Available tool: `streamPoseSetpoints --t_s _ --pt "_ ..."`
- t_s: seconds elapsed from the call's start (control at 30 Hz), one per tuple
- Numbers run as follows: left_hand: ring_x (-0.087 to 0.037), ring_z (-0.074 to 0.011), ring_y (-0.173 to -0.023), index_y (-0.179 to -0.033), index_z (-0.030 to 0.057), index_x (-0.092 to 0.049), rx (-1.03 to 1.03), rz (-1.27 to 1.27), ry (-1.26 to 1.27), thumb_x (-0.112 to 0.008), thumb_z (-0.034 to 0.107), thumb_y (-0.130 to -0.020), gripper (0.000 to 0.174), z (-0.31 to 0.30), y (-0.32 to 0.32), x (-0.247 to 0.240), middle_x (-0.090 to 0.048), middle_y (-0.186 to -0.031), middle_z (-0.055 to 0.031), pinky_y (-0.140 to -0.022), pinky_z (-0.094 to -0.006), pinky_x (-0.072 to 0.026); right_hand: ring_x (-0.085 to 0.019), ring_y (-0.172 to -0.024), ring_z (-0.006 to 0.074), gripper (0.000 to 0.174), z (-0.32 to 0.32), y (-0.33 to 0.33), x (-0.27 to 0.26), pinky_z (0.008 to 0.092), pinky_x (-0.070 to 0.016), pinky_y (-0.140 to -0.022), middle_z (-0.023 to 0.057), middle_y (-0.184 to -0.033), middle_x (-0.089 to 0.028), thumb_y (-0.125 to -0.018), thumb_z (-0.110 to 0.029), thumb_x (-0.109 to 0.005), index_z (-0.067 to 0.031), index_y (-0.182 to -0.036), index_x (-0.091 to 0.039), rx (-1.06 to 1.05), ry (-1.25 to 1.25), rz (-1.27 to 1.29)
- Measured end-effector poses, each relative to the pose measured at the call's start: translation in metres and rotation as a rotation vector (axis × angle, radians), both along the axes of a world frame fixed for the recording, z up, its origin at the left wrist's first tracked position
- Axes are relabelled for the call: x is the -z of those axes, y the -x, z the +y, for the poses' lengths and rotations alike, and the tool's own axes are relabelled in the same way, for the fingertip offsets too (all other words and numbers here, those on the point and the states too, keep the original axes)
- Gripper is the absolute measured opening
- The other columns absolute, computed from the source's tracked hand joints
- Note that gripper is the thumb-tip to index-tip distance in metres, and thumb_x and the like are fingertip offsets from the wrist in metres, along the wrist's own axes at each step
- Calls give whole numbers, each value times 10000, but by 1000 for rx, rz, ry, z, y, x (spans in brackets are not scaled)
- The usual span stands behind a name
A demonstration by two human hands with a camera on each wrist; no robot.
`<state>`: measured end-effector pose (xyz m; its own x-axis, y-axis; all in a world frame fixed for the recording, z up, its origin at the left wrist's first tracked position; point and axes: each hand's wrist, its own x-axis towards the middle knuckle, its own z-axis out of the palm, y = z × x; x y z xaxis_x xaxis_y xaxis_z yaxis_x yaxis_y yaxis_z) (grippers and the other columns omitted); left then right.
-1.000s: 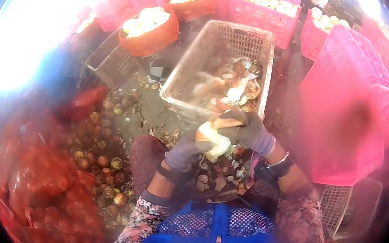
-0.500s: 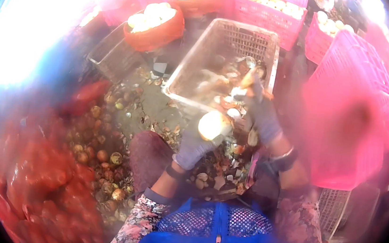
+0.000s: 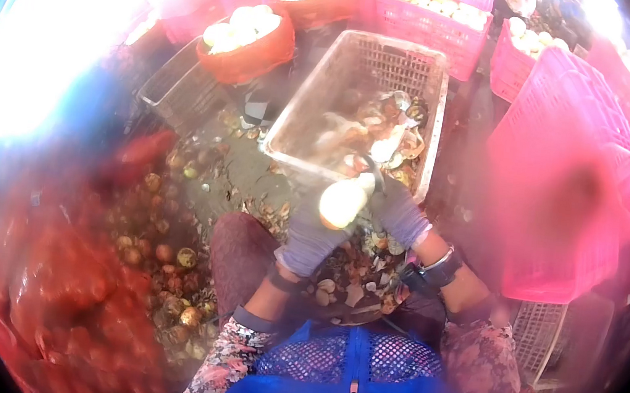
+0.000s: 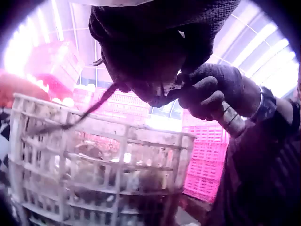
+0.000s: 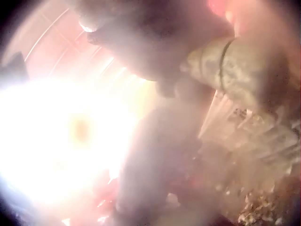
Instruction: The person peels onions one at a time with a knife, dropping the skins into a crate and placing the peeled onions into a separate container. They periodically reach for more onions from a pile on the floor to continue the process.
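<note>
In the head view my gloved left hand (image 3: 307,234) holds a pale, mostly peeled onion (image 3: 341,203) low in front of the crate's near rim. My gloved right hand (image 3: 399,214) is close against the onion's right side. From the left wrist, the left hand (image 4: 160,40) looks dark against the light, and a thin dark strand (image 4: 94,108) hangs below it. There the right hand (image 4: 209,92) has its fingers curled round a pale banded handle (image 4: 231,120); the tool's other end is hidden. Haze and glare blur the right wrist view.
A dirty white crate (image 3: 279,135) with onion skins (image 3: 390,139) stands ahead. Unpeeled onions (image 3: 181,297) lie on the floor to the left, beside red sacking (image 3: 76,279). Pink crates (image 3: 431,40) and an orange tub (image 3: 244,62) of pale onions stand behind; stacked pink crates (image 3: 565,223) stand right.
The right hand pulled skin off the onion, reached forward over the white crate with a piece, then came back to the onion. The left hand kept hold of the onion throughout.
</note>
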<state>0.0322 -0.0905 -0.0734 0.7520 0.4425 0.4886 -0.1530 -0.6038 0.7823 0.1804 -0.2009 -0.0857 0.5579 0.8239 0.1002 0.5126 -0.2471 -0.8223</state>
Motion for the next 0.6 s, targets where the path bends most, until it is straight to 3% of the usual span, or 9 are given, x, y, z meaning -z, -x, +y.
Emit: streamPoseSetpoints --t_s 0.07,0.13,0.33,0.43,0.53,0.6 --pt "-609 -187 -1042 -1245 23 -490 -36 -26 33 -806 87 -710 625 7 -2 11 -612 -1133 -104 -905 -321 -514 -628 -636 160 594 -13 13 -50 336 -532 -614 63 -769 -609 -897 -59 -460 -140 -1478 -368 -25 80 395" --pt "-596 -193 -1072 -1266 28 -463 -90 -45 65 -775 24 -717 631 14 -5 26 -584 -1175 -111 -919 -318 -508 -628 -659 157 604 -17 20 -75 340 -531 -659 42 -707 -595 -906 -66 -426 -134 -1499 -336 -106 134 427" --pt "-601 -202 -1045 -1238 44 -471 -146 -145 -54 -796 18 -689 638 17 -7 39 -582 -1127 -93 -884 -311 -515 -617 -657 189 490 -15 26 -34 337 -513 -667 27 -761 -650 -928 -164 -566 -95 -1406 -480 -115 -277 -23" --pt "-606 -207 -1037 -1224 50 -478 -70 -106 -149 -803 32 -690 625 16 -3 29 -590 -1129 -93 -874 -313 -516 -602 -572 174 356 -13 25 -28 299 -494 -571 33 -704 -645 -929 -225 -609 -24 -1222 -609 -4 -290 -199" --pt "-609 -205 -1057 -1216 52 -485 -106 -130 -178 -806 52 -702 606 8 0 19 -600 -1161 -99 -897 -322 -513 -561 -444 165 254 -19 18 -34 260 -444 -424 52 -627 -624 -926 -216 -601 24 -1005 -628 154 -207 426" --pt "-608 -204 -1074 -1217 54 -484 -31 -134 -47 -811 63 -704 608 4 0 16 -602 -1174 -97 -912 -324 -510 -532 -386 159 222 -16 10 -32 250 -402 -350 53 -587 -601 -916 -201 -598 20 -934 -604 240 -352 661"
